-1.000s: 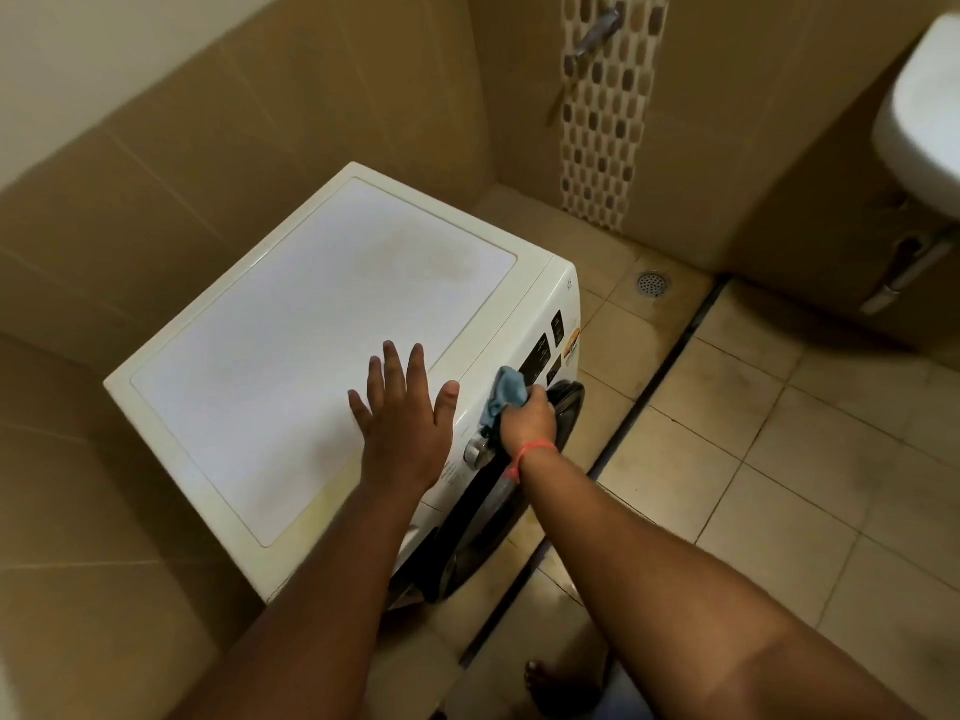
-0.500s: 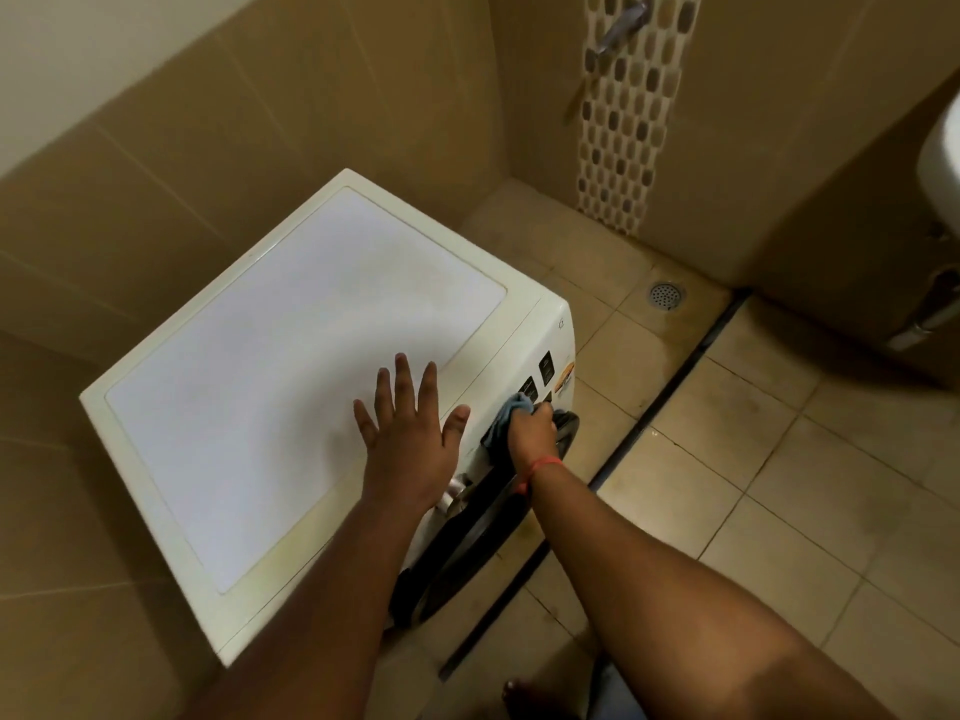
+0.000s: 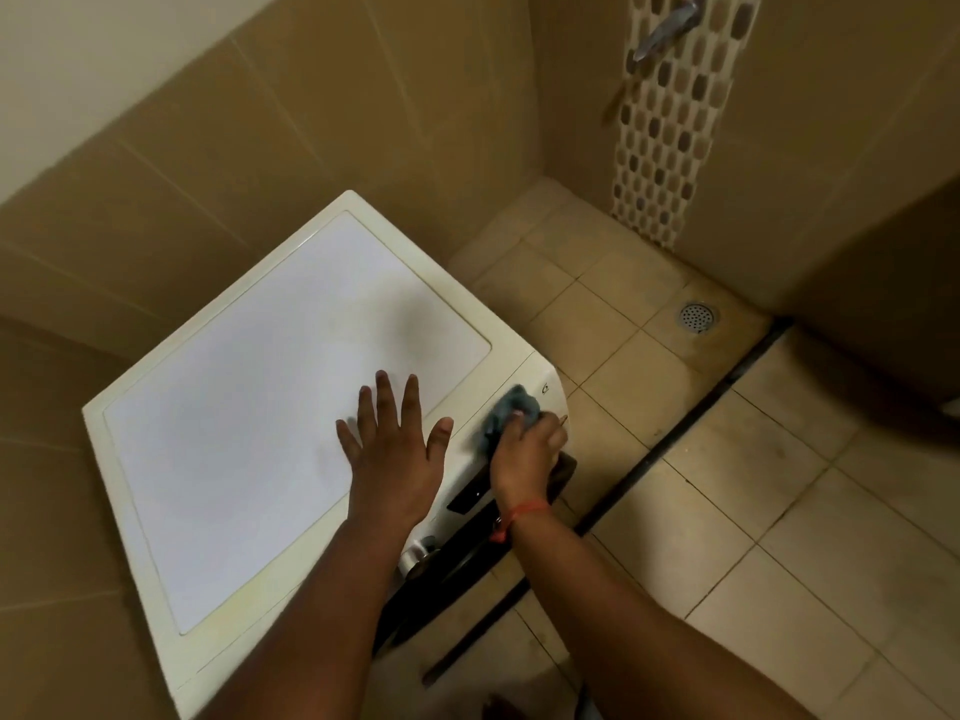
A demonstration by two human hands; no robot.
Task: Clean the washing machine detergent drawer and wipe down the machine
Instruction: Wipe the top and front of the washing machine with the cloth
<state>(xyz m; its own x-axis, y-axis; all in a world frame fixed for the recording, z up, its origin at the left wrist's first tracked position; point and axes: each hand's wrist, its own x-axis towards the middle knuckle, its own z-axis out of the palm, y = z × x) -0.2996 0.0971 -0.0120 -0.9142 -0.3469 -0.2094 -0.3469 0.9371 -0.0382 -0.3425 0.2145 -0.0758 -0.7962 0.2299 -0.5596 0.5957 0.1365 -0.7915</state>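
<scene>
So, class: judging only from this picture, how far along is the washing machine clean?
Done: nothing can be confirmed; the detergent drawer is not seen pulled out. In hand: the right hand has a grip on a blue cloth pressed to the washing machine control panel near its far corner, while the left hand rests flat on the lid. Left: faint smudges on the lid and the dark door look unwiped.

L hand (image 3: 390, 449) flat, fingers splayed; R hand (image 3: 524, 454) curled, both arms outstretched.
</scene>
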